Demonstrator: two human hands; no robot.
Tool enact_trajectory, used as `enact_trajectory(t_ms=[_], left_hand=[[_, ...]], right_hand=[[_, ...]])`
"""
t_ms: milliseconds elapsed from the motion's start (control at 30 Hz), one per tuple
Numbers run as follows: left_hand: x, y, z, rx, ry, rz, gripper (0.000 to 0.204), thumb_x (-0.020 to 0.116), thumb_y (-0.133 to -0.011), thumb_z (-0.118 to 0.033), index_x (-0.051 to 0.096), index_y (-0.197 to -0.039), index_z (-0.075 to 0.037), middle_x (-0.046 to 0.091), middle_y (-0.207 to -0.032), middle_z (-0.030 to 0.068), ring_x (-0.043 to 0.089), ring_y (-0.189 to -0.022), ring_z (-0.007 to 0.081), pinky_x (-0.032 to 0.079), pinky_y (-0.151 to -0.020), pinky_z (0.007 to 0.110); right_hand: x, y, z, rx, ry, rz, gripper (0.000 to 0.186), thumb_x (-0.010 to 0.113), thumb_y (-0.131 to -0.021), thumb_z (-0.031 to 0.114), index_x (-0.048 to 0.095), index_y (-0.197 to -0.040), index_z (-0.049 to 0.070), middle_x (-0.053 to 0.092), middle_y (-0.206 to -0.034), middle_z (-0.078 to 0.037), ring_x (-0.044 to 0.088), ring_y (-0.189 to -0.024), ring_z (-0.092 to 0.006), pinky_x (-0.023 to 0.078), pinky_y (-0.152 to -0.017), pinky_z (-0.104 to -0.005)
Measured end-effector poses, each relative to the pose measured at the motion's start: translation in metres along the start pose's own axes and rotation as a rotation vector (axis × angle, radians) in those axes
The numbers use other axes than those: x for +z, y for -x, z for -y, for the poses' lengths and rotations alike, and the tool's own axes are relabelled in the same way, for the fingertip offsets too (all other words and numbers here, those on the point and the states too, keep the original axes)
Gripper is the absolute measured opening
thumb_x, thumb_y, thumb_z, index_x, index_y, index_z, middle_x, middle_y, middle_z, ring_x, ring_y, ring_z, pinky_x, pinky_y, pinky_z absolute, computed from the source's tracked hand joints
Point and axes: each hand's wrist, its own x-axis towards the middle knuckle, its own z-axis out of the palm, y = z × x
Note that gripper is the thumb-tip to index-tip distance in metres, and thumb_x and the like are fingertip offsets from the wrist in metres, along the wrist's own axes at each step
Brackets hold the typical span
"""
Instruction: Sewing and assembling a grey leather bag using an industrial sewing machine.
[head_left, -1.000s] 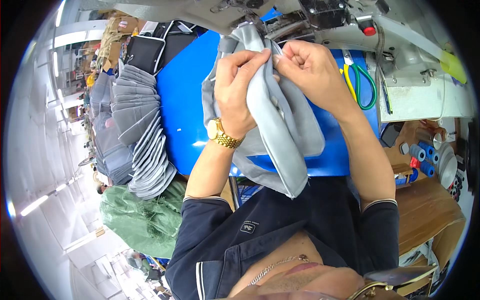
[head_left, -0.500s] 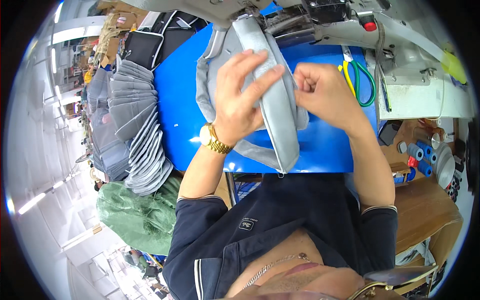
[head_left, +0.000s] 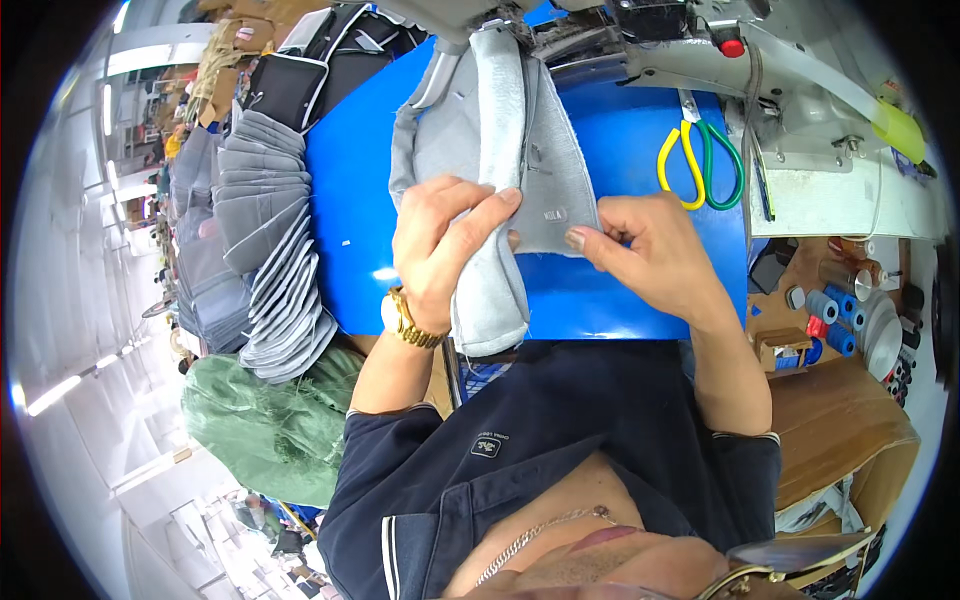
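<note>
Fabric piece (head_left: 560, 185), light grey, fuzzy, mostly on blue desk (head_left: 640, 290). Pinched by left hand (head_left: 438, 240) at folded strip (head_left: 500, 120), by right hand (head_left: 652, 248) at corner. Versus half a second ago: opened out rightward.

The cloth (head_left: 555, 170) is pale grey, a thick folded band (head_left: 498, 120) running lengthwise beside its flat, raw-edged panel (head_left: 562, 190). It lies across the blue table (head_left: 620, 310), far end at the machine (head_left: 690, 70), the band's near end reaching the table's edge.
</note>
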Motion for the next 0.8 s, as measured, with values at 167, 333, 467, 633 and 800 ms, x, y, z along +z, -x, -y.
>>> enact_trajectory(t_ms=[167,333,467,633,800], left_hand=[[0.002,-0.003,-0.011,0.047,-0.006,0.098,0.050,0.069,-0.059,-0.012,0.072,-0.109,-0.005,0.062,-0.093,0.0064,0.060,-0.083,0.0238,0.051,-0.071,0.034],[0.012,-0.012,-0.010,0.028,-0.024,0.054,0.047,0.070,-0.061,-0.011,0.072,-0.107,-0.004,0.061,-0.094,0.0071,0.060,-0.082,0.0238,0.052,-0.068,0.032],[0.020,-0.023,0.002,0.003,-0.001,0.035,0.046,0.070,-0.062,-0.011,0.071,-0.108,-0.005,0.062,-0.095,0.0073,0.062,-0.083,0.0238,0.052,-0.068,0.032],[0.031,-0.034,0.024,-0.005,0.017,0.032,0.043,0.071,-0.066,-0.013,0.071,-0.109,-0.007,0.063,-0.096,0.0064,0.061,-0.083,0.0244,0.052,-0.069,0.033],[0.037,-0.045,0.046,0.002,0.003,0.022,0.043,0.075,-0.065,-0.017,0.072,-0.107,-0.009,0.064,-0.095,0.0055,0.061,-0.082,0.0248,0.051,-0.069,0.034]], right_hand=[[0.005,0.003,0.000,0.012,-0.271,0.045,0.029,0.069,-0.087,0.018,0.059,-0.067,-0.002,0.053,-0.055,-0.005,0.043,-0.051,-0.0077,0.032,-0.046,-0.0281],[0.006,-0.008,-0.005,0.011,-0.326,0.009,0.023,0.066,-0.089,0.017,0.063,-0.075,-0.001,0.060,-0.060,-0.003,0.054,-0.057,-0.0060,0.040,-0.050,-0.0238],[0.004,-0.030,-0.009,0.006,-0.313,0.025,0.023,0.065,-0.090,0.017,0.064,-0.077,-0.001,0.062,-0.062,-0.003,0.057,-0.059,-0.0065,0.042,-0.052,-0.0231],[0.001,-0.060,-0.015,-0.103,-0.306,-0.005,0.025,0.064,-0.092,0.019,0.063,-0.074,0.001,0.060,-0.062,-0.002,0.054,-0.057,-0.0056,0.038,-0.049,-0.0228],[-0.002,-0.084,-0.016,-0.148,-0.232,-0.072,0.029,0.063,-0.091,0.019,0.059,-0.069,0.001,0.059,-0.058,-0.002,0.049,-0.054,-0.0046,0.035,-0.048,-0.0246]])
